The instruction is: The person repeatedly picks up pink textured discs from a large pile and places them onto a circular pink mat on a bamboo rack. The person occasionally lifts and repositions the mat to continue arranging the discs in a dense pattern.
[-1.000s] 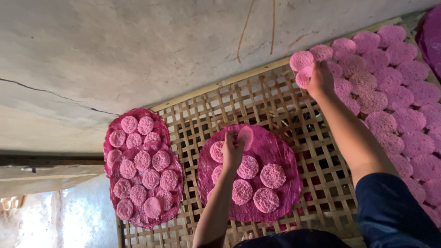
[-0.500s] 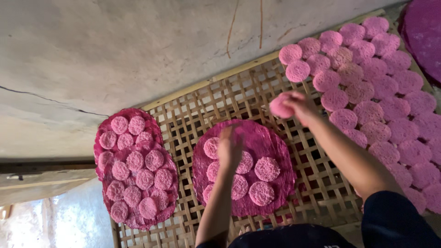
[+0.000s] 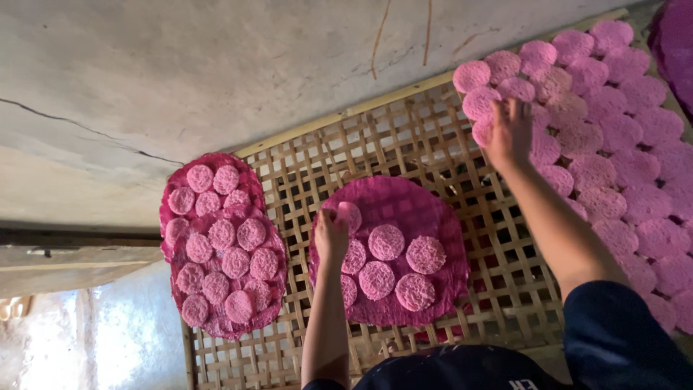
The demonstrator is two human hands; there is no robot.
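My left hand [image 3: 332, 235] holds a small pale pink round disc [image 3: 351, 214] by its edge, just above a dark pink round mat [image 3: 426, 209]. Several more such discs [image 3: 386, 242] lie on that mat. My right hand [image 3: 509, 133] reaches out to the left edge of a wide field of pink discs [image 3: 613, 166] laid in rows on the woven bamboo lattice tray [image 3: 310, 173]. Its fingers are on one disc [image 3: 482, 132] at that edge. A second dark pink mat [image 3: 220, 245], at the left, is covered with discs.
A grey concrete surface with a crack [image 3: 180, 79] runs along the far side of the tray. A wooden ledge [image 3: 65, 253] lies at the left. Another dark pink mat [image 3: 675, 43] shows at the top right corner. My dark blue sleeve [image 3: 613, 339] is at the bottom right.
My right hand drew back toward the middle of the tray with a disc, then went out again to the edge of the rows. My left hand stayed over the middle mat.
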